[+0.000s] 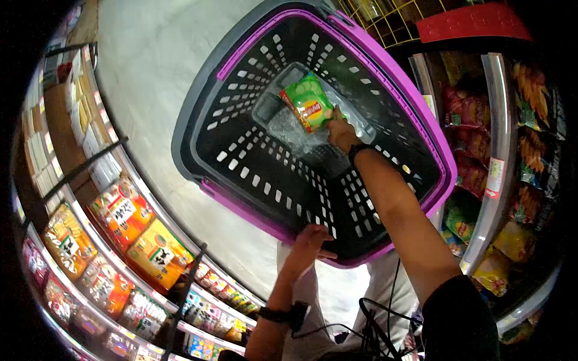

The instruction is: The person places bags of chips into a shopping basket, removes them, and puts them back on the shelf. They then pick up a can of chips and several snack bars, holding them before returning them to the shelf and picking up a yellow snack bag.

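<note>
Deep inside a large black shopping basket (259, 174) with a purple rim, a green bag of chips (304, 102) with a red and yellow logo is held at its lower right side by my right hand (343, 133). Under the bag lies crumpled clear plastic (289, 129), near the basket's bottom. My left hand (308, 246) rests at the near rim, its fingers spread and reaching slightly over the edge. Part of my right fingertips is hidden by the bag.
Shelves on the left hold orange and yellow snack packs (159, 253) and several other packets. On the right, a shelf with a price rail (495, 138) carries pink bags (466, 111) and green ones. A yellow wire rack (391, 21) stands at the top. Black cables (367, 319) hang before my legs.
</note>
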Motion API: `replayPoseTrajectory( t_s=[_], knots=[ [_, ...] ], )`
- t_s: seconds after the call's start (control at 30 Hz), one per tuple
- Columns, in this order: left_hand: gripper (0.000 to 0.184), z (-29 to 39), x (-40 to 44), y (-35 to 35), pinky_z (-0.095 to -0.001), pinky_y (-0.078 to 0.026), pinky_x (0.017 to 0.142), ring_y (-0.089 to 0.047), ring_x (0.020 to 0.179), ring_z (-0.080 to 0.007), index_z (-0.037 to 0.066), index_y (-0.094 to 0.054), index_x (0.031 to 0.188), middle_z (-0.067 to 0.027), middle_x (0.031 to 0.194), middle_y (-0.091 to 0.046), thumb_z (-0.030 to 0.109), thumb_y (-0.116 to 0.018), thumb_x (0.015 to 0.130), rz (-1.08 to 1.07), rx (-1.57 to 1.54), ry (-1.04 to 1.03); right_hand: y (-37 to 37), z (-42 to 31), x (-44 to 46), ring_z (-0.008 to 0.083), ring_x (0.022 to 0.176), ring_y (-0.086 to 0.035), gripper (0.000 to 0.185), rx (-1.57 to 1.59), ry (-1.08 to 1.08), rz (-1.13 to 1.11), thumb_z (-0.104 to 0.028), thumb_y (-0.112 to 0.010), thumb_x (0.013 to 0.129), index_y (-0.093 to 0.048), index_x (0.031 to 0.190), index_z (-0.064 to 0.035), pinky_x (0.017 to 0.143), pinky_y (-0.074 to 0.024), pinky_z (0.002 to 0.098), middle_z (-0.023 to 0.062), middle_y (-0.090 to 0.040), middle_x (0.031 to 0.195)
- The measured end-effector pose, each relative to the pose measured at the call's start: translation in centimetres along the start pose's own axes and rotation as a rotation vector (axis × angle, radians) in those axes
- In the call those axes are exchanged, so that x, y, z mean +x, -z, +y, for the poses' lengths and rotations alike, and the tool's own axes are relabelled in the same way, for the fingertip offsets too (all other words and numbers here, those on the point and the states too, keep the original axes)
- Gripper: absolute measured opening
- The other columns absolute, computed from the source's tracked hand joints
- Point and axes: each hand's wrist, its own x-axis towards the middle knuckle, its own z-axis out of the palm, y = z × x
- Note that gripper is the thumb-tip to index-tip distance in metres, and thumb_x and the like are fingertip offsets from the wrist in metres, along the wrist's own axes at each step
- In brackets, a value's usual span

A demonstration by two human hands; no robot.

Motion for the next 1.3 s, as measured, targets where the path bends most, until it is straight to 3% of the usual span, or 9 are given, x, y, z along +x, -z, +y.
replayPoseTrajectory(
  t_s=[0.1,0.37,0.43,0.5,0.7,0.97,1.03,1.13,1.3],
  knots=[
    [0.030,0.9,-0.4,-1.7,-0.0423,-0.066,0.068,-0.068,0.095,-0.0222,-0.003,-0.051,0.118,-0.0143,0.102,-0.064,0.017,-0.062,0.098,0.120,-0.081,-0.032,-3.0,1.2,3.8,0.0425,0.121,-0.056,0.039,0.034,0.015,0.024,-0.004,-0.063,0.082,-0.063,0.121,0.0017,0.100,-0.0507,0.0456,0.0234,-0.022,0.159],
    [0.025,1.5,-1.1,-2.5,-0.0357,-0.063,0.060,-0.068,0.094,-0.0184,0.002,-0.058,0.112,-0.0082,0.098,-0.068,0.019,-0.066,0.096,0.227,0.006,0.061,-3.7,0.0,-6.2,0.0402,0.108,-0.061,0.050,0.447,0.001,0.163,0.006,-0.067,0.076,-0.051,0.124,0.0072,0.089,-0.0546,0.0434,0.0238,-0.055,0.122],
    [0.025,1.6,-1.2,-2.5,-0.0319,-0.057,0.064,-0.067,0.093,-0.0166,0.003,-0.058,0.111,-0.0083,0.100,-0.068,0.019,-0.067,0.095,0.237,0.039,0.115,1.0,-1.6,-13.8,0.0400,0.106,-0.061,0.039,0.095,0.069,0.154,-0.001,-0.065,0.081,-0.055,0.118,0.0057,0.087,-0.0543,0.0471,0.0227,-0.058,0.117],
    [0.029,-1.6,-0.4,-0.9,-0.0294,-0.053,0.073,-0.066,0.092,-0.0163,0.002,-0.057,0.114,-0.0098,0.102,-0.069,0.020,-0.069,0.094,0.172,0.205,-0.383,3.1,-1.2,-20.2,0.0388,0.099,-0.061,0.026,0.034,0.177,0.318,-0.014,-0.064,0.086,-0.060,0.106,0.0029,0.085,-0.0519,0.0487,0.0218,-0.060,0.107],
    [0.068,9.9,-12.5,-9.2,-0.0380,-0.044,0.100,-0.053,0.121,-0.0272,0.001,-0.047,0.135,-0.0161,0.131,-0.051,0.029,-0.081,0.084,0.363,0.542,-0.607,22.0,-3.4,-42.7,0.0232,0.080,-0.056,0.023,-0.005,0.632,0.494,-0.028,-0.065,0.087,-0.065,0.080,-0.0053,0.074,-0.0411,0.0349,0.0075,-0.054,0.080],
    [0.066,18.0,-27.0,-18.3,-0.0335,-0.038,0.109,-0.050,0.127,-0.0175,0.001,-0.041,0.143,-0.0090,0.136,-0.054,0.018,-0.075,0.089,-0.482,0.298,-0.433,39.4,-6.2,-63.1,0.0206,0.068,-0.053,0.037,0.302,0.898,0.634,-0.023,-0.082,0.075,-0.050,0.061,-0.0096,0.065,-0.0374,0.0352,0.0029,-0.055,0.074],
    [0.060,18.9,-29.8,-21.0,-0.0325,-0.043,0.105,-0.054,0.121,-0.0168,0.003,-0.044,0.141,-0.0072,0.129,-0.058,0.017,-0.073,0.090,-0.457,0.314,-0.471,40.8,-7.0,-66.2,0.0213,0.078,-0.061,0.031,0.328,0.780,0.821,-0.023,-0.084,0.074,-0.057,0.071,-0.0084,0.077,-0.0443,0.0348,0.0071,-0.066,0.104],
    [0.044,20.0,-32.7,-24.4,-0.0313,-0.052,0.092,-0.062,0.107,-0.0156,0.003,-0.051,0.130,-0.0072,0.122,-0.063,0.016,-0.071,0.093,-0.178,0.114,-0.536,41.2,-7.2,-69.9,0.0288,0.111,-0.058,0.048,0.504,0.374,0.973,-0.024,-0.086,0.074,-0.061,0.110,-0.0034,0.100,-0.0460,0.0406,0.0196,-0.041,0.143],
    [0.039,21.7,-34.1,-28.8,-0.0323,-0.053,0.089,-0.065,0.105,-0.0176,0.001,-0.053,0.127,-0.0095,0.120,-0.064,0.018,-0.069,0.096,-0.054,-0.107,-0.598,38.4,-7.1,-70.8,0.0235,0.126,-0.050,0.089,1.343,0.196,0.689,-0.028,-0.088,0.075,-0.035,0.143,-0.0033,0.101,-0.0466,0.0389,0.0161,-0.047,0.141]
  ],
)
